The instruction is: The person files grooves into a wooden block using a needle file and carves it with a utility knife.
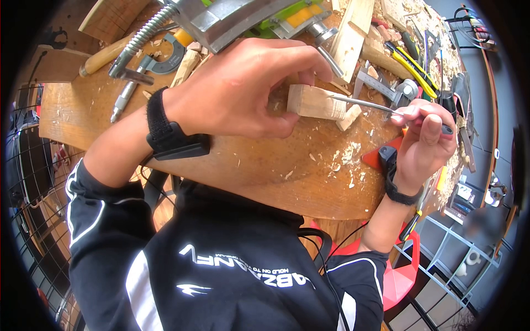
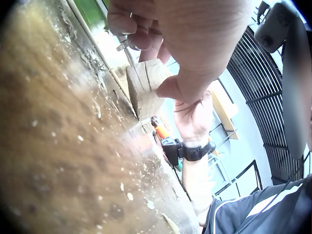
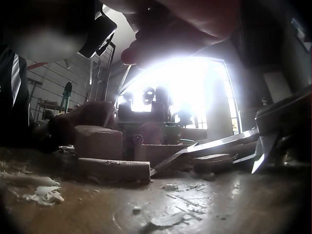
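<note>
My left hand [image 1: 237, 88] grips a pale squared wood block [image 1: 314, 105] between thumb and fingers, close over the table. In the left wrist view the block [image 2: 146, 85] shows its cut end face, with a dark crack line. My right hand [image 1: 422, 138], palm turned up, holds a thin metal-shafted tool [image 1: 367, 105] with a dark handle end; its tip lies across the top of the block near the grooved right end. What kind of tool it is I cannot tell. A small wood offcut [image 1: 349, 118] lies beside that end.
A metal vise [image 1: 221, 25] stands just beyond my left hand, with a micrometer [image 1: 165, 60] left of it. A caliper [image 1: 381, 85], yellow-and-black handled tool [image 1: 414, 69] and wood strips [image 1: 353, 33] lie at the back right. Shavings [image 1: 350, 157] litter the wooden table [image 1: 248, 165].
</note>
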`<state>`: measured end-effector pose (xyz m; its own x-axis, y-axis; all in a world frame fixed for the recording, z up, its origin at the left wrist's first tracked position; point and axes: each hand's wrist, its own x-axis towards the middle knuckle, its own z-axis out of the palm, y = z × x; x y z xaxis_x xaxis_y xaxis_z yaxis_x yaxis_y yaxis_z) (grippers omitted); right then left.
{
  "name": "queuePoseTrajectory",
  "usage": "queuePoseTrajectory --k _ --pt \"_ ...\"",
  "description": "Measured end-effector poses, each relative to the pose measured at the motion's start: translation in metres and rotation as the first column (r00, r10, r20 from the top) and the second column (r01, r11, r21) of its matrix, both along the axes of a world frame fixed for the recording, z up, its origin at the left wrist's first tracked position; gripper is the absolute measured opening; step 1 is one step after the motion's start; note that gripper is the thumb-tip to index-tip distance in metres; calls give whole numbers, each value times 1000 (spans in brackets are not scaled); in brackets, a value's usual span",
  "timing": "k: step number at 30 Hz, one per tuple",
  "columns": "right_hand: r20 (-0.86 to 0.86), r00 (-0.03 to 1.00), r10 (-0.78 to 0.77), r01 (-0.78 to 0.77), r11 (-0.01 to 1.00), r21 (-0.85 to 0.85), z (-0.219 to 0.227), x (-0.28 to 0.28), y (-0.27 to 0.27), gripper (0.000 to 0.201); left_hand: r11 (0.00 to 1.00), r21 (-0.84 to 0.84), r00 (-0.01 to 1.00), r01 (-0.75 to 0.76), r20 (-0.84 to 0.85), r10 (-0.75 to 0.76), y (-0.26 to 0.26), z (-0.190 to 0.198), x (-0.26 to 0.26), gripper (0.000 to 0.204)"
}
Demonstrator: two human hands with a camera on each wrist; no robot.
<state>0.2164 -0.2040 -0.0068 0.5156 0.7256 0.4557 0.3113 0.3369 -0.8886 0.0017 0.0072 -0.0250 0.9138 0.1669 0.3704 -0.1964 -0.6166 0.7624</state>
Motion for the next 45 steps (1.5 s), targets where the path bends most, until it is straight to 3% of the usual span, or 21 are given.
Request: queuePoseTrajectory --k 7,12,18,24,31,37,40,45 --pt "9 998 63 -63 997 42 1 -1 2 34 1000 3 1000 9 23 -9 1 -1 1 56" --pt "41 999 6 -7 1000 27 -1 2 0 34 1000 19 1000 -1 25 1 0 0 1 54" --pt "88 995 42 -44 999 23 0 0 2 32 1000 18 1000 -3 20 3 0 0 1 53" --pt "2 999 40 -40 998 58 0 4 0 29 999 33 999 5 39 -6 0 1 1 52" --pt "45 999 -26 25 999 35 2 1 0 28 999 47 999 -1 47 -1 1 0 1 53" --pt "60 996 59 -61 998 35 1 0 1 27 999 42 1000 -5 24 4 1 1 0 53" --pt "68 998 -11 10 1000 21 1 3 1 28 1000 21 999 14 45 -15 1 0 1 53" --pt "21 991 133 -134 987 84 -2 2 0 30 1000 26 999 4 46 -5 1 -2 1 53"
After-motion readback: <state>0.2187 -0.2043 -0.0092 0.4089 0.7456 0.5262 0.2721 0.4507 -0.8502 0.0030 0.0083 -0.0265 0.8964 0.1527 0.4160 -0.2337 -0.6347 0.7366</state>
